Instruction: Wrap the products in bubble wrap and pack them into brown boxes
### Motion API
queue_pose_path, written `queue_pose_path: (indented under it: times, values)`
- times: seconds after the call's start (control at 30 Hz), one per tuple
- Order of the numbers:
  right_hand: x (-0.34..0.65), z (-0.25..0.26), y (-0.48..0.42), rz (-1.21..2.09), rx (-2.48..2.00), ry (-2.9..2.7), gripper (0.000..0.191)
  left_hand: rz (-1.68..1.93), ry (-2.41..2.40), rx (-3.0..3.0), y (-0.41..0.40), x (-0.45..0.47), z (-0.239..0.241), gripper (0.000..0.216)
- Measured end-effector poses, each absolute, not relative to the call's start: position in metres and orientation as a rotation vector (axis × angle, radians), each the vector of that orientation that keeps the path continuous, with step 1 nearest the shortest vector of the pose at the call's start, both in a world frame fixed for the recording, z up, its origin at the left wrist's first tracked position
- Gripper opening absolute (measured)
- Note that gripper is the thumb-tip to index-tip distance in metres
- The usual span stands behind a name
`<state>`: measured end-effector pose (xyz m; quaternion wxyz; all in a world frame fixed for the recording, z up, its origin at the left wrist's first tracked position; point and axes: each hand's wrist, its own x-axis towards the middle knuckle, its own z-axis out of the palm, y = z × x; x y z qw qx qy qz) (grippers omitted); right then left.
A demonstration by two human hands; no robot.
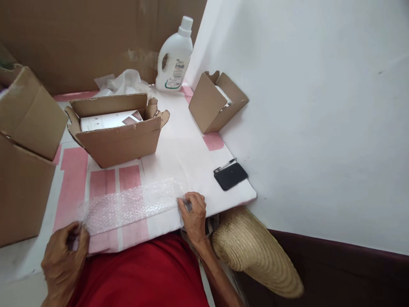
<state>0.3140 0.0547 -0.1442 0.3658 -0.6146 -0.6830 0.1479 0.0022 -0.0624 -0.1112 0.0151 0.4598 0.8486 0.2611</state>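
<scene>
A strip of clear bubble wrap [131, 205] lies stretched across the near edge of the table, over pink patches. My left hand [65, 251] pinches its left end between thumb and forefinger. At the opposite end, my right hand [194, 213] is closed on the wrap's right corner, fingers curled. Beyond the wrap stands an open cardboard box [121, 145] with a white printed box [105, 121] inside it.
At the left rise larger cardboard boxes [25, 187]. A white jug [175, 59] and crumpled plastic [124, 83] stand at the back. Against the wall is a smaller open carton [207, 102]. A black phone [231, 175], a pen [224, 166] and a straw hat [252, 251] are on the right.
</scene>
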Motion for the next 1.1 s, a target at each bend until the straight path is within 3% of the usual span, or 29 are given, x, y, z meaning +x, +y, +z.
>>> queue_pose_path:
  times: [0.17,0.33,0.43,0.5,0.6,0.73,0.8,1.1]
  values:
    - [0.313,-0.144,0.055,0.39,-1.613,-1.737,0.006,0.841,2.656,1.691,-0.055,0.012,-0.105,0.052]
    - [0.316,-0.149,0.057,0.377,-1.609,-1.722,0.007,0.687,2.093,2.16,-0.045,0.036,-0.12,0.044]
    - [0.312,-0.144,0.057,0.341,-1.601,-1.7,0.01,0.572,2.037,2.28,-0.045,0.046,-0.134,0.048]
    - [0.298,-0.134,0.051,0.248,-1.619,-1.661,0.019,0.541,2.054,2.306,-0.047,0.046,-0.141,0.051]
    - [0.256,-0.116,0.034,0.164,-1.539,-1.817,0.05,0.545,2.065,2.306,-0.051,0.041,-0.15,0.051]
    - [0.194,-0.109,0.017,0.443,-0.943,-2.438,0.071,0.632,1.996,2.411,-0.051,0.028,-0.164,0.047]
    - [0.185,-0.115,0.019,0.522,-0.879,-2.532,0.08,0.636,1.993,2.425,-0.049,0.025,-0.167,0.047]
    - [0.305,-0.15,0.052,0.309,-1.609,-2.357,0.088,0.576,2.044,2.421,-0.048,0.042,-0.148,0.056]
